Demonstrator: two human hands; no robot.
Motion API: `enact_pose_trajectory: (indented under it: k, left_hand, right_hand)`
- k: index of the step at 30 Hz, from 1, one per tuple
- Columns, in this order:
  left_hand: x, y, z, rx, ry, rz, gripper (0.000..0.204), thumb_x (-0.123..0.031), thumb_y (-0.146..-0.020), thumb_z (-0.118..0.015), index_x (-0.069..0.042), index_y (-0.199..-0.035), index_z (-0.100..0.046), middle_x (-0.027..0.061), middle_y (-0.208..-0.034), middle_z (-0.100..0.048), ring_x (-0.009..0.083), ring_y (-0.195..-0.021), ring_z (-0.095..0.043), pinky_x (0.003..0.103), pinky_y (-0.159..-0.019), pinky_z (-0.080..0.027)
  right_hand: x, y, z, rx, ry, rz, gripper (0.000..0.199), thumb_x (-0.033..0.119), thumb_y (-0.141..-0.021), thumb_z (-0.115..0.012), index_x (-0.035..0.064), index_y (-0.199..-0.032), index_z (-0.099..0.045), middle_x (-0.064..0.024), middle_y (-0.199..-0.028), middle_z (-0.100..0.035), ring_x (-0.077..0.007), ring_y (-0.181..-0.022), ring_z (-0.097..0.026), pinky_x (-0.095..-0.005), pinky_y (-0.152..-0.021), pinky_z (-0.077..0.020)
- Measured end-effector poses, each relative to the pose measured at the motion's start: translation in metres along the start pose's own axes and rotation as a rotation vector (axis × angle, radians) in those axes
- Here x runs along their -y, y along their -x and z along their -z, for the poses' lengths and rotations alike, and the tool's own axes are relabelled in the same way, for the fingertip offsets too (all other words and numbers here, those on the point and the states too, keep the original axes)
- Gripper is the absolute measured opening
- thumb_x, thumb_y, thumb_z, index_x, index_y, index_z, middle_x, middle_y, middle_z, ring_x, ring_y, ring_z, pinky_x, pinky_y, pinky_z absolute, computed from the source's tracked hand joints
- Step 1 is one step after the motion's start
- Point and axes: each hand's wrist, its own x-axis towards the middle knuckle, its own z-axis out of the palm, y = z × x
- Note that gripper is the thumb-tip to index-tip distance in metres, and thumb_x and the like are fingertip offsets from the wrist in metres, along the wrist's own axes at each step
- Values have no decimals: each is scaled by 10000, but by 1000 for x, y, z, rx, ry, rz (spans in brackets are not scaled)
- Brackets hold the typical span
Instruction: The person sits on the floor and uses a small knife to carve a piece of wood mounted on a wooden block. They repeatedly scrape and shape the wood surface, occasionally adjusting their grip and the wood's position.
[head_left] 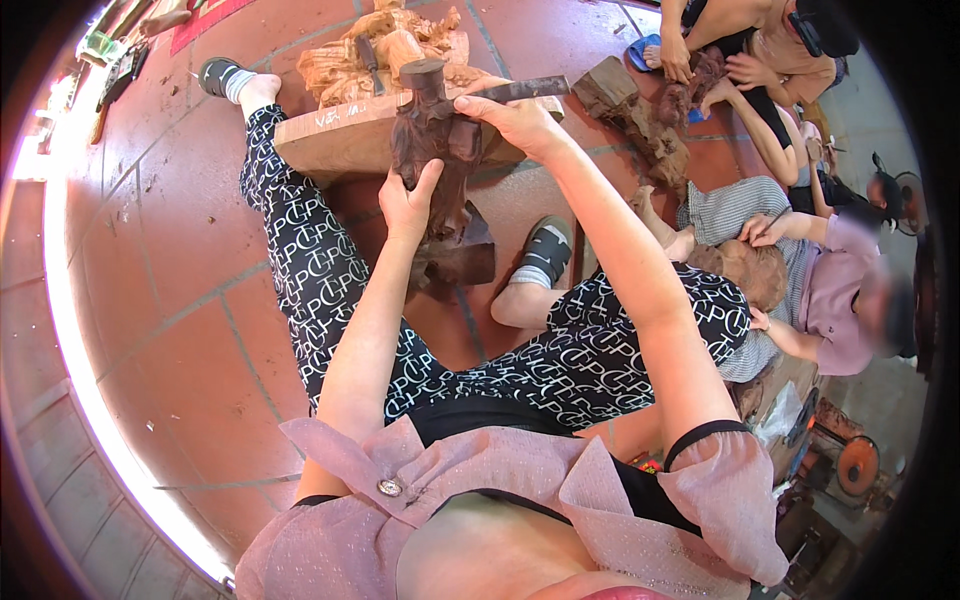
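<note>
I sit on the floor with a dark brown wooden carving (432,150) standing upright between my legs. My left hand (408,203) grips its lower side. My right hand (517,118) is closed around the dark handle of a hammer-like tool (470,88) whose head rests at the top of the carving. The carving leans against a pale wooden slab (345,140).
A pile of light wood pieces (390,45) lies behind the slab on the red tiled floor (170,300). To the right, two other people sit working on carvings; one holds a reddish round piece (745,270). Dark wood chunks (635,110) lie nearby.
</note>
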Motion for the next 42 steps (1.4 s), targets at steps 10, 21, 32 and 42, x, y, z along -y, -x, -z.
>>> enact_pose_trajectory:
  k: [10, 21, 32, 42]
  left_hand:
    - [-1, 3, 2, -7, -18, 3, 584, -467, -764, -686, 42, -1040, -608, 172, -949, -671, 253, -888, -633, 340, -824, -460]
    - [-5, 4, 4, 11, -37, 37, 610, -489, -753, -688, 44, -1038, -606, 182, -950, -669, 259, -887, -635, 339, -816, -462]
    - [-7, 3, 5, 4, -58, 25, 649, -532, -746, -670, 40, -1044, -608, 189, -948, -671, 284, -910, -641, 350, -825, -465]
    - [-6, 4, 1, -18, 2, 0, 628, -516, -737, -678, 32, -1037, -616, 189, -933, -675, 296, -906, -649, 354, -819, -472]
  right_hand:
    - [33, 8, 0, -44, 249, -9, 278, 377, -805, -681, 109, -876, -683, 16, -801, -662, -73, -799, -588, -239, -745, -449]
    - [17, 6, -1, -33, 52, -83, 270, 322, -776, -725, 90, -907, -684, -1, -851, -661, -103, -826, -572, -255, -767, -445]
    - [24, -9, 17, -37, -203, -21, 173, 187, -825, -696, 30, -864, -636, -73, -832, -678, -157, -828, -656, -297, -770, -525]
    - [14, -3, 2, -8, 31, -19, 178, 210, -810, -711, 44, -864, -676, 10, -811, -643, -85, -794, -561, -247, -746, -446]
